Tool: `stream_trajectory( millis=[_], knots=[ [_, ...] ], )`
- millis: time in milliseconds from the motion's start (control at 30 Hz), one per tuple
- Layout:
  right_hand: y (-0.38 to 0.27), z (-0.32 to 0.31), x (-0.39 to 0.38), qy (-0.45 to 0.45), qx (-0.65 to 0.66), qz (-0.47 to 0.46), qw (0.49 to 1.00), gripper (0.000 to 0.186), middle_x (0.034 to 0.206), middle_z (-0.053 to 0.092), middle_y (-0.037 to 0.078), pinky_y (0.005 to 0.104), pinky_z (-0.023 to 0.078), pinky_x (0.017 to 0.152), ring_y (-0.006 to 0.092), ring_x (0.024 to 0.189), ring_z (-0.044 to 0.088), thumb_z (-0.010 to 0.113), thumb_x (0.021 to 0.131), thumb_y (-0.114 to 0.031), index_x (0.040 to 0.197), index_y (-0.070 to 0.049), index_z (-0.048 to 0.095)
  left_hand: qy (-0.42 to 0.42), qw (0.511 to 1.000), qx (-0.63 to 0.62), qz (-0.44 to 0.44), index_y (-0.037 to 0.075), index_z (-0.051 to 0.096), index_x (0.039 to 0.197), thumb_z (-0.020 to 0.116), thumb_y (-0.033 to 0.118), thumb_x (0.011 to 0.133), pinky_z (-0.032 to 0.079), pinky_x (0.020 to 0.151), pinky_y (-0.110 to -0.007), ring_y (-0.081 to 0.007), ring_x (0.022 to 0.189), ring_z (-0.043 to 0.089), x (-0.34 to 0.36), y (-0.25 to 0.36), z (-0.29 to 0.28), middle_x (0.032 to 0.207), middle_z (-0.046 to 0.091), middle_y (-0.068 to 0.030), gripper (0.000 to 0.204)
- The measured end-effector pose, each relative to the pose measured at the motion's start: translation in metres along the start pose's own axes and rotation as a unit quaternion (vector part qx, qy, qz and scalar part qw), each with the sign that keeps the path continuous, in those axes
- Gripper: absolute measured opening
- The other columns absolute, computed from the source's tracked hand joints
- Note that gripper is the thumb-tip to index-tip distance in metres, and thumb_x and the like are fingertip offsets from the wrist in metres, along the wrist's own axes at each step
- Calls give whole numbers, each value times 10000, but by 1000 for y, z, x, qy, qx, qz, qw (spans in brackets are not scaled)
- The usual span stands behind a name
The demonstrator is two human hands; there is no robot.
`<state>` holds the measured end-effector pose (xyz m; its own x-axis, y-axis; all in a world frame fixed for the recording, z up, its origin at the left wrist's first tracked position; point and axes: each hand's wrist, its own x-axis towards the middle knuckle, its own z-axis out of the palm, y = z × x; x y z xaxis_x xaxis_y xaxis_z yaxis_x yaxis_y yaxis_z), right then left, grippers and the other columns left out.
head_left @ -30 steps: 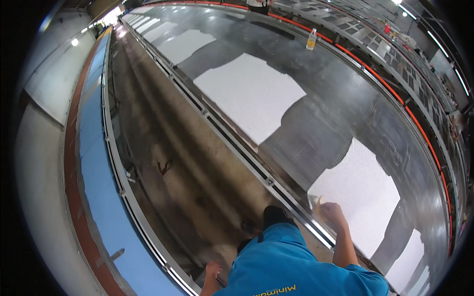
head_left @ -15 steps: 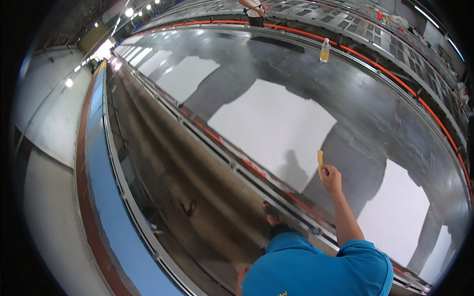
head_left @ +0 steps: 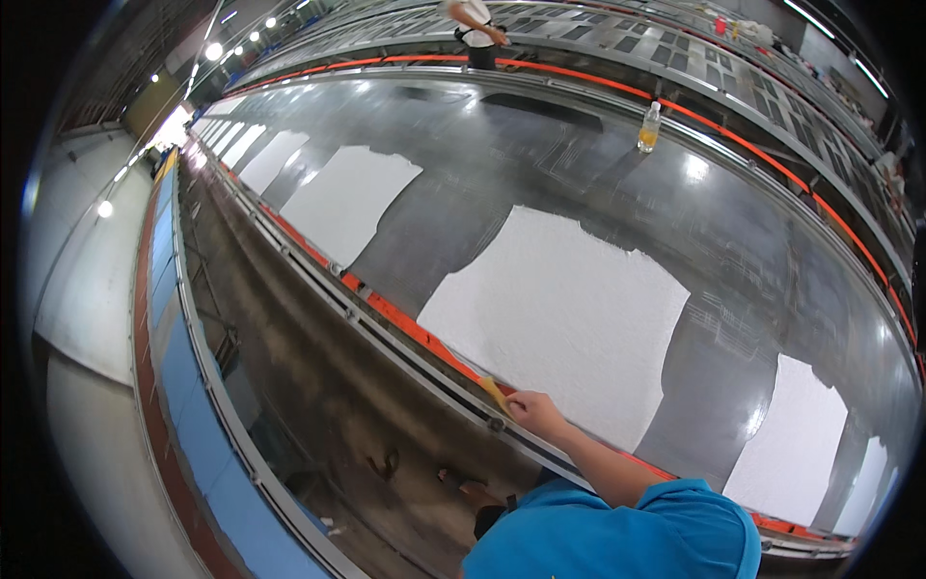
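My right hand [head_left: 535, 412] is closed round one end of a thin yellow strip [head_left: 495, 394], whose kind I cannot make out. Its free end points away to the left, over the table's orange-red near edge. Close beside the hand, a white garment-shaped fabric panel [head_left: 564, 318] lies flat on the long grey table [head_left: 434, 217]. The hand is at the panel's near border; whether it touches the panel or the table edge I cannot tell. My left hand is out of sight.
More white panels lie along the table, one farther left [head_left: 347, 203] and one to the right [head_left: 791, 444]. A clear bottle with yellow liquid [head_left: 648, 130] stands near the far edge. A metal rail [head_left: 453, 400] borders the walkway [head_left: 318, 386]. Another person [head_left: 479, 39] stands beyond the table.
My right hand has moved left and nearer with the yellow strip, from the panel's right side to its near border. The view has shifted, and my left hand has gone out of sight.
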<state>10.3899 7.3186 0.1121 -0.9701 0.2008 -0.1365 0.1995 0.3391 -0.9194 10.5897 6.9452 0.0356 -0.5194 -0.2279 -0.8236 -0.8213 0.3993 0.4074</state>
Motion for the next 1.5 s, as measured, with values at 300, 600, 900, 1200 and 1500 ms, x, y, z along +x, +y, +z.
stream_trajectory(
  millis=[300, 600, 900, 1200, 1500],
  knots=[
    [-2, -86, 21, 307, -97, 65, 945, 226, 763, 688, 101, 296, 498, 612, 141, 672, 632, 608, 893, -172, 1023, -21, 716, -59, 988, 139, 14, 42, 646, 1142, 508, 380, 989, 503, 652, -385, -241, 786, 635, 141, 66, -129, 945, 671, -146, 396],
    [-30, -21, -31, 406, -98, 199, 887, 279, 797, 713, 138, 321, 519, 647, 169, 710, 671, 617, 895, -200, 996, 43, 710, -74, 996, -59, -4, 39, 562, 988, 522, 286, 1002, 441, 471, -289, -185, 594, 568, 308, 138, -232, 843, 634, -117, 251],
    [-77, -20, 21, 435, -88, 149, 884, 276, 786, 711, 144, 325, 519, 658, 174, 707, 675, 609, 899, -212, 998, 23, 714, -118, 991, -56, -16, 98, 584, 1050, 512, 332, 973, 488, 554, -469, -314, 757, 639, 323, 190, -210, 880, 630, -136, 257],
    [-83, -11, 33, 401, -110, 139, 899, 253, 797, 709, 148, 332, 518, 668, 193, 732, 682, 603, 890, -198, 992, 7, 710, -249, 950, 150, 110, 75, 621, 1130, 581, 296, 957, 494, 556, -364, -249, 701, 646, 290, 178, -161, 848, 642, -99, 284],
    [-100, -2, 66, 368, -72, 113, 920, 261, 770, 700, 158, 333, 515, 644, 202, 692, 673, 600, 887, -201, 996, 10, 708, -224, 957, -183, 6, 55, 638, 1149, 543, 286, 975, 502, 618, -338, -229, 718, 641, 340, 163, -205, 891, 658, -80, 304]
  ],
)
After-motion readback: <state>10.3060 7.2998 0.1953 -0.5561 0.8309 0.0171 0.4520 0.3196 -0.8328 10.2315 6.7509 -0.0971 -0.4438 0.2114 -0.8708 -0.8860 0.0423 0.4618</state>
